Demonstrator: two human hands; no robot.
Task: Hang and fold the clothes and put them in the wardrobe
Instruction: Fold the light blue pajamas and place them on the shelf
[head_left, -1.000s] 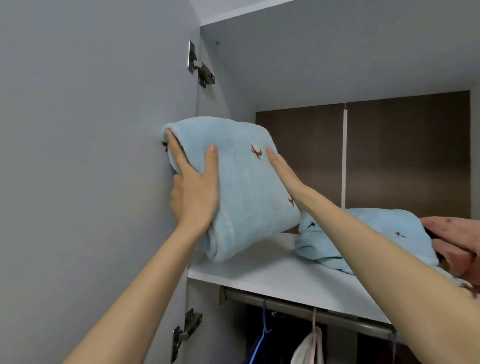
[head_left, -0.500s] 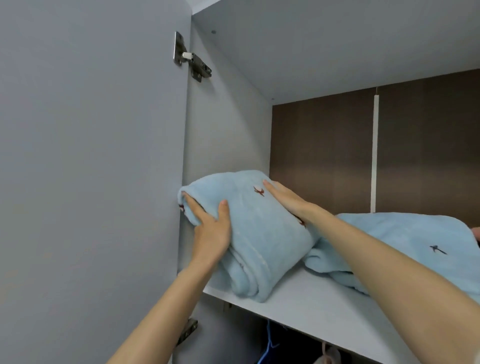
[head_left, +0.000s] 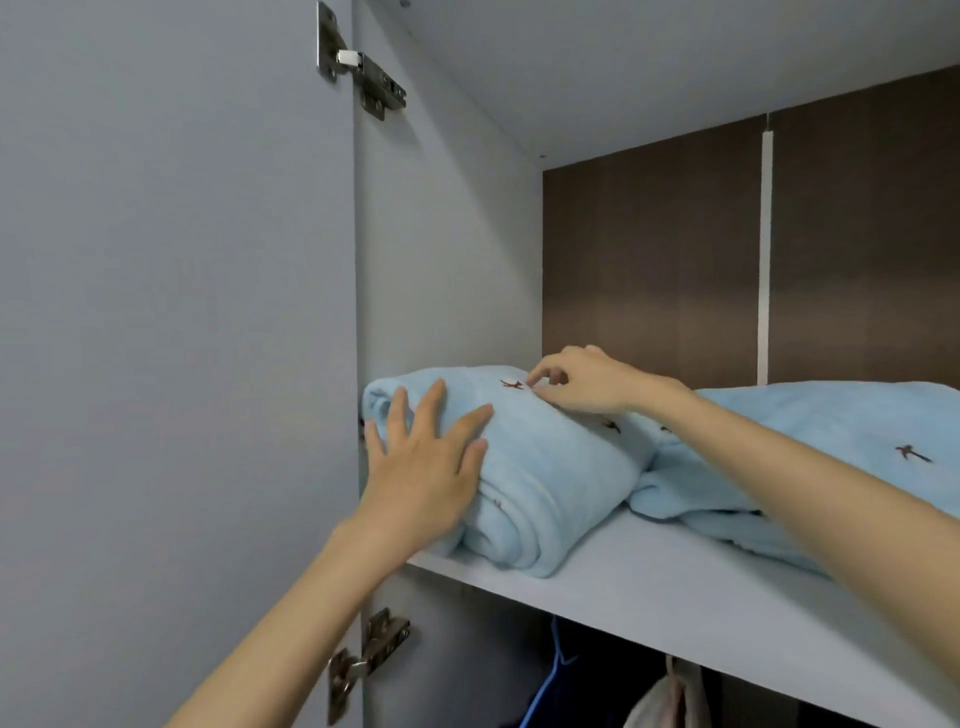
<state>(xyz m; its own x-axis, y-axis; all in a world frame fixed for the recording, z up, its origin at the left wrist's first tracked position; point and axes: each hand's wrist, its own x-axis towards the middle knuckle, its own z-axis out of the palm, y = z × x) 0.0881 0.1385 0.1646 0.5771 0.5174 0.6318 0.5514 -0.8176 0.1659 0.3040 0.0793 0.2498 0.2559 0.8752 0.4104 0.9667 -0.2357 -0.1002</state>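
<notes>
Left hand (head_left: 422, 474) on folded garment (head_left: 553, 470)

I read rolled blue garment (head_left: 545, 467) on shelf (head_left: 675, 597) as soft matt fleece cloth | second blue garment (head_left: 831, 431) on shelf: same fleece | shelf: smooth matt grey board | back panel (head_left: 649, 260) behind shelf: dark matt wood-grain | hinge (head_left: 363, 78) above shelf: bare shiny metal

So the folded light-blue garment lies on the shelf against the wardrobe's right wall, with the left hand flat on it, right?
Not quite. The head view shows the folded light-blue garment against the wardrobe's left wall, beside the hinged door. The rest holds: it lies on the shelf, with the left hand flat on it.
</notes>
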